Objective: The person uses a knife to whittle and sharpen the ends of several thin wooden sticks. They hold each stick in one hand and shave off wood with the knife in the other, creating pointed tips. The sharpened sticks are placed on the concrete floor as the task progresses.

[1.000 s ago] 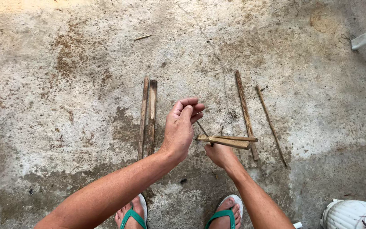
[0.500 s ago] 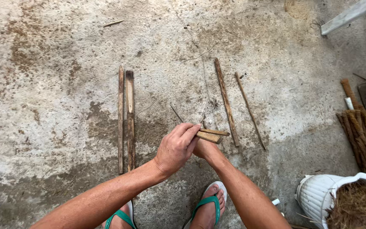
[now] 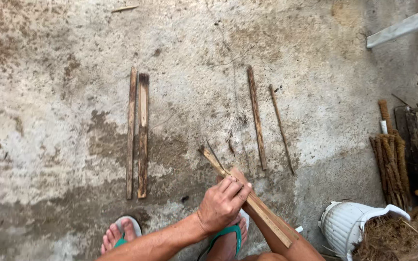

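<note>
Head view: left hand (image 3: 222, 205) is curled over a bundle of thin wooden strips (image 3: 247, 198), fingers clenched on it; the bundle lies slanted above the concrete floor (image 3: 49, 121), over the green sandals (image 3: 226, 237). Right hand is hidden beneath the left hand and bundle, grip cannot be told. Two flat strips (image 3: 139, 133) lie side by side to the left, two thinner sticks (image 3: 267, 121) beyond the bundle, a tipped white basket (image 3: 349, 224) at right.

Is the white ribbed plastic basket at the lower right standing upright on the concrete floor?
No, the white ribbed plastic basket lies tipped on its side, with brown fibre spilling from its mouth.
</note>
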